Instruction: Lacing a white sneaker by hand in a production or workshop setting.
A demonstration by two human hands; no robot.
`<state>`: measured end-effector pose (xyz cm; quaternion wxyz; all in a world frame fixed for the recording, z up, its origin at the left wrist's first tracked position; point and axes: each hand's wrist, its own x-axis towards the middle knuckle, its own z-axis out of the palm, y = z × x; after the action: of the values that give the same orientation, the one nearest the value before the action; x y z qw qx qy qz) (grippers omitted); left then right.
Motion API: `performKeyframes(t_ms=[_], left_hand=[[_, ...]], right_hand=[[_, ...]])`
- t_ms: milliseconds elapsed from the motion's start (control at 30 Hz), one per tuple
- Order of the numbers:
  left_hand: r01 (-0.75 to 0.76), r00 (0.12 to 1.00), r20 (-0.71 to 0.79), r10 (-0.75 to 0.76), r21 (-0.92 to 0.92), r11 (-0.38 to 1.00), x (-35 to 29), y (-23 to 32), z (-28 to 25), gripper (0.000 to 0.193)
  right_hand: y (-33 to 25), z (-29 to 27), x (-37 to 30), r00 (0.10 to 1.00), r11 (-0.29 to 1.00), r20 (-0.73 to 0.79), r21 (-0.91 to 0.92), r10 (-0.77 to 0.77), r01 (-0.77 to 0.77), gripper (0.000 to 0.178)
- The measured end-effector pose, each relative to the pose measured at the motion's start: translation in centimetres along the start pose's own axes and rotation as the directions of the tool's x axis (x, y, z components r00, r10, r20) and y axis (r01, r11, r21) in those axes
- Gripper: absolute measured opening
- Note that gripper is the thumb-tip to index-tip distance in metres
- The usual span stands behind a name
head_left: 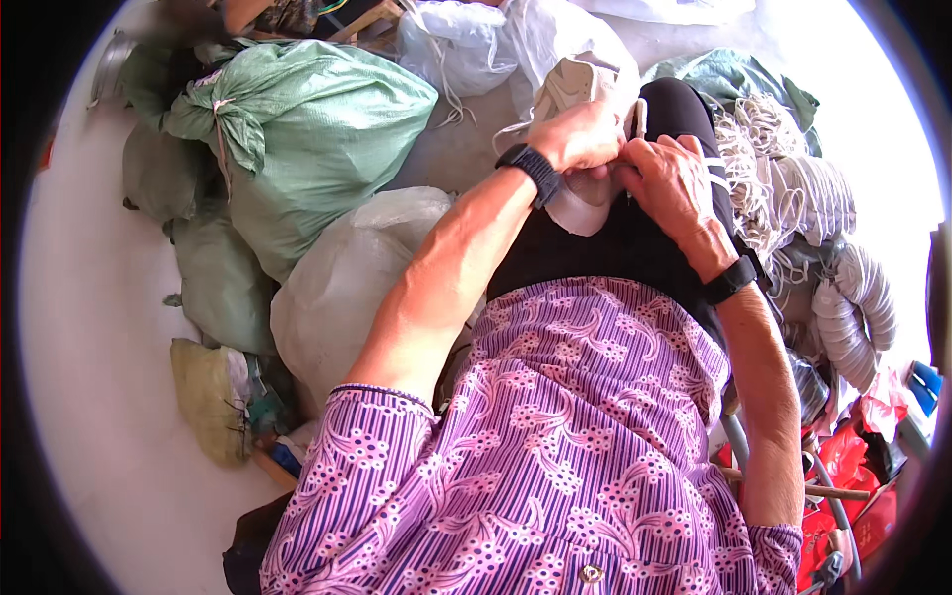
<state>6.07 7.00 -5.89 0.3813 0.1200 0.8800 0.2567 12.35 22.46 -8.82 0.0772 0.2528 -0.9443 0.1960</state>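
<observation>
A beige and white sneaker (573,87) rests on my lap, its pale rounded end towards me. My left hand (578,137) is closed over the sneaker's middle, with the fingertips bent inward. Beside it, my right hand (672,183) is closed in a pinch at the shoe's edge. A white shoelace (716,171) runs out past that hand's far side. Both sets of fingertips nearly meet, and what lies exactly between them is hidden. A slim tan piece (641,119) sticks up between the hands; its kind is unclear.
Full green woven sacks (317,129) and a whitish sack (337,288) stand to the left. Clear plastic bags (456,50) lie ahead. Bundles of white laces (813,193) are heaped on the right, above red plastic bags (843,456) and a metal frame.
</observation>
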Motion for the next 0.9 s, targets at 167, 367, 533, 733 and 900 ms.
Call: performKeyframes(t_ms=[167, 367, 533, 733, 900], left_hand=[[-0.357, 0.8, -0.493, 0.343, 0.068, 0.932, 1.2, -3.7, 2.8, 0.021], [-0.422, 0.857, -0.515, -0.01, -0.713, 0.56, -2.4, -2.7, 3.2, 0.02], [-0.533, 0.776, -0.616, 0.135, -0.526, 0.662, -2.1, -3.4, 4.0, 0.02], [-0.536, 0.708, -0.49, 0.509, 0.098, 0.839, -2.4, -2.9, 4.1, 0.02], [-0.469, 0.737, -0.386, 0.555, 0.299, 0.831, -2.7, -1.7, 4.5, 0.018]], right_hand=[[-0.4, 0.3, 0.0, 0.999, 0.999, -0.038, 0.037, -0.028, 0.029, 0.014], [-0.4, 0.5, 0.7, 0.988, 0.963, -0.076, 0.243, 0.135, -0.113, 0.016], [-0.3, 0.6, 1.8, 0.986, 0.979, -0.102, 0.171, 0.131, -0.112, 0.009], [4.3, -5.5, 5.2, 0.852, 0.507, -0.187, 0.856, 0.489, -0.102, 0.022], [4.4, -4.6, 4.7, 0.861, 0.259, 0.042, 0.945, 0.507, -0.198, 0.029]])
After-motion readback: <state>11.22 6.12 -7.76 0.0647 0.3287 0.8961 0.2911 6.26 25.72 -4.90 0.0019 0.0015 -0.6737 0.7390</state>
